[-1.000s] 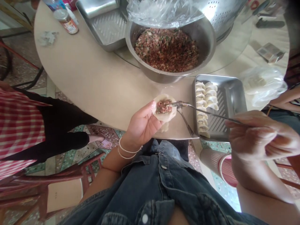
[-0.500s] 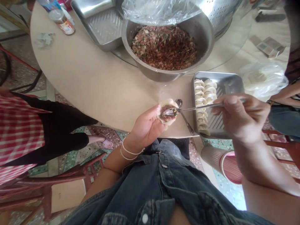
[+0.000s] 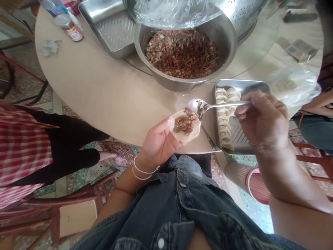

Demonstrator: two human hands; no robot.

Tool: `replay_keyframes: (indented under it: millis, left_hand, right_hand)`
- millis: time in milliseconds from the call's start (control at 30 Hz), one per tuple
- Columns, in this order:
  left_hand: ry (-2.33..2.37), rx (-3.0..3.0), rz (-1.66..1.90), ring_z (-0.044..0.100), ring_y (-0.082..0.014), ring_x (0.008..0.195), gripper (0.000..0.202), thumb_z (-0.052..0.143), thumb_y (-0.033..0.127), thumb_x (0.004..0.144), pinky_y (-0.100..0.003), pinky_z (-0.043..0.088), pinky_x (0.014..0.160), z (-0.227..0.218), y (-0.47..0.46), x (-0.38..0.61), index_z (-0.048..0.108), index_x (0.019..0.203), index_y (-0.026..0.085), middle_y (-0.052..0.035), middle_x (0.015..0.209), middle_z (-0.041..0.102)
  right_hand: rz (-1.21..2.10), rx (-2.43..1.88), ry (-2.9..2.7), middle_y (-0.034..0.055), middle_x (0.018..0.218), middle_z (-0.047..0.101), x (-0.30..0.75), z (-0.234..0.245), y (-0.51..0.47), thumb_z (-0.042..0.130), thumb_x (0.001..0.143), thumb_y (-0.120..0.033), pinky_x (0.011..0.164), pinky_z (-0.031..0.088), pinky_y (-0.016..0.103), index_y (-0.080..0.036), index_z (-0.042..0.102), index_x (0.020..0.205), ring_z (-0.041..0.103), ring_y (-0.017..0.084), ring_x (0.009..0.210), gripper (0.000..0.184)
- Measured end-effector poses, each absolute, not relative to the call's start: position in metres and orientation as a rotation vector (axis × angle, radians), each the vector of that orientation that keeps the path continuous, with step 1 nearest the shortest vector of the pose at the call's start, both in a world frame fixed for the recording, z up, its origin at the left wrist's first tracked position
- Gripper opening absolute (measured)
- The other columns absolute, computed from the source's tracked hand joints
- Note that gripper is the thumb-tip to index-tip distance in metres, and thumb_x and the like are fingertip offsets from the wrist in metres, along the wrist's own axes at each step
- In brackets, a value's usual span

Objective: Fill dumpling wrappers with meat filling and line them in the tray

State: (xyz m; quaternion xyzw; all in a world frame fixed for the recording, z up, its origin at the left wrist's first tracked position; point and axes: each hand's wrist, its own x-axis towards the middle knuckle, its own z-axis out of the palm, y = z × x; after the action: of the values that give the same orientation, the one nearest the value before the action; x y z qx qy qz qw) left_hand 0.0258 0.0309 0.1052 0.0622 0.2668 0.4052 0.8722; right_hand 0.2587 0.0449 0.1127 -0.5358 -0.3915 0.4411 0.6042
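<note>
My left hand [image 3: 160, 142] holds a round dumpling wrapper [image 3: 194, 133] by its left edge, over the table's front edge. A lump of meat filling [image 3: 184, 124] with green bits lies on the wrapper. My right hand [image 3: 267, 121] is closed around the handle of a metal spoon [image 3: 223, 104], whose bowl is at the wrapper's upper right edge with some filling clinging to it. Beyond my hands stands a large metal bowl [image 3: 166, 78] of minced filling. Under my right hand, a metal tray [image 3: 240, 133] holds rows of folded dumplings [image 3: 223, 121].
A second spoon [image 3: 208, 137] lies beside the tray. Farther back are another metal tray [image 3: 114, 34], a jar [image 3: 69, 27], plastic sheeting [image 3: 177, 14] over the bowl, a colander [image 3: 239, 17] and a plastic bag [image 3: 291, 86]. A bin [image 3: 247, 180] stands below; a person in checked cloth [image 3: 23, 149] is at left.
The spoon has lifted off the filling and moved to the wrapper's upper edge, its bowl turned. The wrapper now lies flatter and more open in my left hand.
</note>
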Motion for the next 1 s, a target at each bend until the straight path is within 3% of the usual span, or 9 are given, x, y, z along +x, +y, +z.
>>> replay_keyframes:
  millis: [333,533,733,867,1000]
  left_hand:
    - [0.617,0.193,0.871,0.049,-0.0301,0.133,0.043,0.034,0.028,0.097,-0.047,0.037,0.116,0.109,0.028,0.025,0.056,0.126,0.006,-0.0158,0.133,0.061]
    - [0.585,0.215,0.902,0.050,-0.0292,0.133,0.047,0.028,0.031,0.099,-0.048,0.036,0.116,0.108,0.028,0.018,0.056,0.128,0.007,-0.0141,0.127,0.066]
    - [0.582,0.203,0.963,0.057,-0.0263,0.126,0.045,0.029,0.030,0.099,-0.043,0.037,0.116,0.105,0.030,0.011,0.063,0.115,0.005,-0.0134,0.114,0.072]
    - [0.600,0.184,0.976,0.055,-0.0274,0.128,0.043,0.030,0.029,0.099,-0.045,0.037,0.116,0.105,0.031,0.014,0.063,0.113,0.005,-0.0135,0.114,0.072]
    - [0.608,0.174,0.974,0.054,-0.0273,0.130,0.040,0.032,0.028,0.098,-0.044,0.039,0.115,0.105,0.030,0.017,0.065,0.109,0.008,-0.0114,0.112,0.073]
  right_hand:
    - [1.053,-1.127,-0.921,-0.0021,0.053,0.061,0.247,0.123,0.058,0.061,0.086,-0.028,0.043,0.041,0.016,-0.018,0.072,0.073,0.052,0.004,0.045,0.019]
    - [0.919,-1.052,-1.148,-0.0033,0.058,0.063,0.240,0.123,0.054,0.059,0.090,-0.027,0.042,0.043,0.018,-0.021,0.073,0.078,0.056,0.004,0.047,0.019]
    - [0.450,-0.942,-1.482,-0.0008,0.076,0.072,0.245,0.111,0.028,0.063,0.088,-0.026,0.051,0.051,0.026,-0.024,0.077,0.089,0.064,0.009,0.059,0.014]
    - [0.229,-0.812,-1.557,-0.0020,0.072,0.071,0.252,0.114,0.025,0.063,0.089,-0.026,0.047,0.047,0.028,-0.029,0.076,0.096,0.064,0.009,0.057,0.016]
    - [0.201,-0.892,-1.626,-0.0006,0.072,0.071,0.254,0.119,0.018,0.059,0.091,-0.026,0.050,0.052,0.031,-0.025,0.076,0.098,0.065,0.011,0.058,0.019]
